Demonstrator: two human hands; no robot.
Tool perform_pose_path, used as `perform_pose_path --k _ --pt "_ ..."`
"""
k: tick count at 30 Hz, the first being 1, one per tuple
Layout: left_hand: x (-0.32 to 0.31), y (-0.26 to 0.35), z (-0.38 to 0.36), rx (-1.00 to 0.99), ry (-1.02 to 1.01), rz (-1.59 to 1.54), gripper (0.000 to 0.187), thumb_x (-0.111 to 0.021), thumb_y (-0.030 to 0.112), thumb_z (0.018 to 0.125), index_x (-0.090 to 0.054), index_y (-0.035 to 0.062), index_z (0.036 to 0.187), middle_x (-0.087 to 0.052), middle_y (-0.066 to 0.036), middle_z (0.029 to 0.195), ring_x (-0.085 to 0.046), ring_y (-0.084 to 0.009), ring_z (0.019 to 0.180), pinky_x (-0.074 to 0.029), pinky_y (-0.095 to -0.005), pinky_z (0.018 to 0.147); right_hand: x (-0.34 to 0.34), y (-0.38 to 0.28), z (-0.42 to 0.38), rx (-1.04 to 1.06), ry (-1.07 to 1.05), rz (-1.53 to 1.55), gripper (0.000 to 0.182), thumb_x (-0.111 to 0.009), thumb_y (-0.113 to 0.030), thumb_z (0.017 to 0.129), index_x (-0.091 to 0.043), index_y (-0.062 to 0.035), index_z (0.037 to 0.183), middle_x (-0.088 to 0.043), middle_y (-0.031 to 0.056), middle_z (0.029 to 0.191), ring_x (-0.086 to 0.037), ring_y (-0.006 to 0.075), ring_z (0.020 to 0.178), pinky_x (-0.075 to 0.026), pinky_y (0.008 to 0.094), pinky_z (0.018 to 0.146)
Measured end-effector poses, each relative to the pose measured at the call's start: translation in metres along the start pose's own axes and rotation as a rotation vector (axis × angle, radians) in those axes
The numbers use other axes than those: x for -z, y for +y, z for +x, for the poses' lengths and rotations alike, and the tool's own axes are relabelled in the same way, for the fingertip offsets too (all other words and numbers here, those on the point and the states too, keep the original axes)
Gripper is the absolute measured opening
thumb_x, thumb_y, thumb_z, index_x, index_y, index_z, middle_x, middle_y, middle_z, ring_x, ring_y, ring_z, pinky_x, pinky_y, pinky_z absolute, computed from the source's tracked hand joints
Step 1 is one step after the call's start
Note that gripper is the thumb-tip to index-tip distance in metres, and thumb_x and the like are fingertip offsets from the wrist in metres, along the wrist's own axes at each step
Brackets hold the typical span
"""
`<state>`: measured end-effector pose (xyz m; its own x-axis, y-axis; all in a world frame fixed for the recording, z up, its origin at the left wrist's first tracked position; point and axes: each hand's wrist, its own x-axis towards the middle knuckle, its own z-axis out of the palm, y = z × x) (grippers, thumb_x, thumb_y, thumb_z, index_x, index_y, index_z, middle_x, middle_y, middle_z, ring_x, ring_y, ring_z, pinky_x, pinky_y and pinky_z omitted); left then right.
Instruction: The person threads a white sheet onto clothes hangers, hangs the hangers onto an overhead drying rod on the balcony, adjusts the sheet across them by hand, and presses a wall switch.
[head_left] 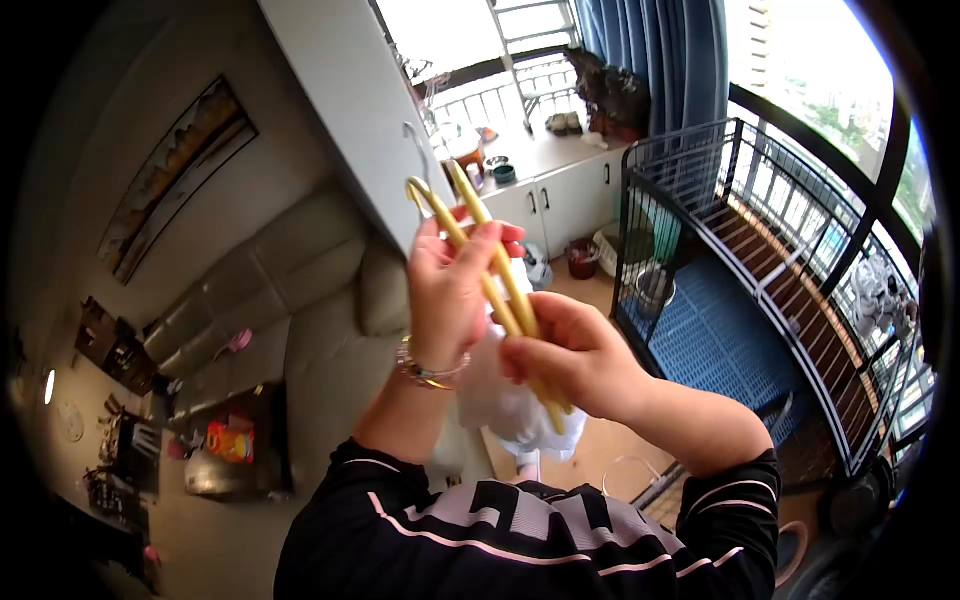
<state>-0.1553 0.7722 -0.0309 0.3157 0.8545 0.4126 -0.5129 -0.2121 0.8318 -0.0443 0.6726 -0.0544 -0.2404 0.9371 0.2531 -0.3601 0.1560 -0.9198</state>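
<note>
I hold a yellow clothes hanger (478,238) up in front of me with both hands. My left hand (450,290) grips its upper part near the metal hook, fingers wrapped over the two yellow arms. My right hand (568,352) is closed around the lower part of the same arms. A white garment or bag (500,395) hangs behind and below my hands, partly hidden by them. A bracelet sits on my left wrist. My sleeves are black with pale stripes.
A black wire pet pen (700,180) with a blue floor mat stands at the right beside the windows. A beige sofa (300,300) lies at the left. White cabinets (560,195) and blue curtains are beyond. A grey pillar rises just behind the hanger.
</note>
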Motion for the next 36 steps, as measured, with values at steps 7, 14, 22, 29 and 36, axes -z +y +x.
perform_pose_path --k 7,14,22,29,36 --pt "0.031 -0.049 0.171 0.103 -0.305 -0.273 0.024 -0.056 0.018 0.09 -0.046 0.0024 0.104 -0.06 -0.013 0.09 -0.06 -0.0183 0.08 -0.05 -0.0296 0.072 0.069 -0.032 0.132 0.114 0.281 -0.145 0.017 -0.052 -0.013 0.091 -0.051 0.003 0.098 -0.054 0.0039 0.072 -0.05 0.0085 0.059 -0.041 0.0214 0.054" --pt "0.091 -0.085 0.313 0.039 -0.621 0.019 0.042 -0.059 0.02 0.088 -0.042 -0.0005 0.12 -0.062 -0.012 0.09 -0.063 -0.0171 0.081 -0.053 -0.0278 0.072 0.176 -0.114 0.252 0.232 0.365 -0.336 0.023 -0.056 -0.016 0.089 -0.057 0.0041 0.1 -0.06 0.0053 0.07 -0.053 0.0075 0.054 -0.045 0.0181 0.052" --pt "0.239 -0.103 0.459 -0.008 -0.153 0.711 0.015 -0.056 0.01 0.088 -0.055 -0.0008 0.098 -0.062 -0.006 0.079 -0.06 -0.0116 0.072 -0.05 -0.0235 0.063 0.296 -0.237 0.397 0.305 0.333 -0.617 0.026 -0.058 -0.025 0.089 -0.061 0.0015 0.089 -0.065 0.007 0.072 -0.058 0.0067 0.047 -0.048 0.0195 0.05" --pt "0.306 -0.104 0.567 -0.118 0.154 0.88 0.01 -0.058 0.008 0.085 -0.059 0.0005 0.091 -0.063 -0.005 0.075 -0.059 -0.0103 0.068 -0.049 -0.0239 0.062 0.399 -0.335 0.535 0.623 0.448 -1.1 0.031 -0.059 -0.028 0.088 -0.062 -0.001 0.102 -0.066 0.0074 0.086 -0.062 0.0078 0.058 -0.053 0.0198 0.052" --pt "0.337 -0.128 0.723 -0.632 0.499 1.387 0.028 -0.066 0.026 0.081 -0.06 0.0032 0.096 -0.064 -0.009 0.094 -0.06 -0.019 0.083 -0.049 -0.0308 0.073 0.433 -0.403 0.651 0.463 0.172 -0.499 0.025 -0.051 -0.021 0.088 -0.054 -0.0019 0.105 -0.056 0.0053 0.082 -0.053 0.0102 0.057 -0.043 0.0222 0.05"
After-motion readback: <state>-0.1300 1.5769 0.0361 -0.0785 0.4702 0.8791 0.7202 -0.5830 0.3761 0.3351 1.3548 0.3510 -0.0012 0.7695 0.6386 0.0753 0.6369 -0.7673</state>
